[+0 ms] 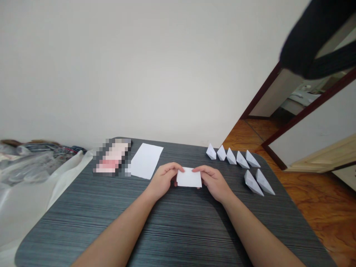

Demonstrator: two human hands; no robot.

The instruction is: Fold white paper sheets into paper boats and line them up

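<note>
A small white rectangle of folded paper (189, 178) is held over the middle of the dark table. My left hand (164, 180) pinches its left side, thumb on top and fingers beneath. On the opposite side my right hand (214, 181) grips it the same way, with fingertips partly hidden under the paper. Left of my hands lies a flat white sheet of paper (147, 160). Several folded paper boats (231, 156) stand in a row at the back right, and a nearer pair of paper boats (252, 182) sits just in front of them.
The dark wood-grained table (178, 230) meets a white wall (155, 66) at the back. A pixelated, blurred item (112, 155) lies at its left rear. Plastic-covered bundles (33, 174) are beside the left edge. A black strap (308, 40) hangs across the upper right; wooden floor (328, 207) shows to the right.
</note>
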